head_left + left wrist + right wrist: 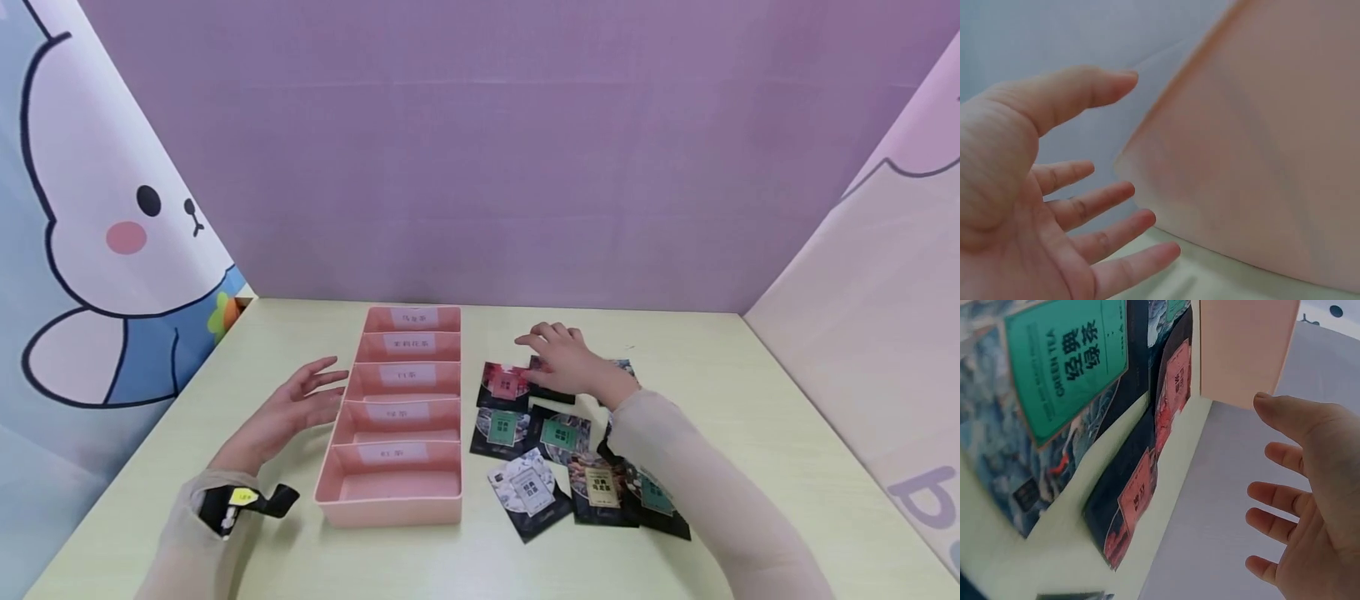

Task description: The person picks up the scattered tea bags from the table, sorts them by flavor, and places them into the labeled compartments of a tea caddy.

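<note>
My left hand (303, 398) is held beside the left wall of a pink divided box (397, 512), its fingers spread and holding nothing. In the left wrist view the open palm (1016, 262) faces the box's side wall (1247, 144). Above the back of a group of tea sachets hovers my right hand (564, 360), with loosely extended fingers. Near its thumb lies a red-labelled sachet (504, 386); a dark sachet (551, 396) is partly hidden beneath the hand. The right wrist view shows a green tea sachet (1069, 362) close by and the hand (1319, 500) with nothing in it.
White labels (393, 452) mark the box's several compartments. Green-labelled sachets (501, 429), a white one (531, 492) and a cream-labelled one (602, 490) lie right of the box, some overlapping. A purple panel (487, 167) stands behind the pale table (750, 400).
</note>
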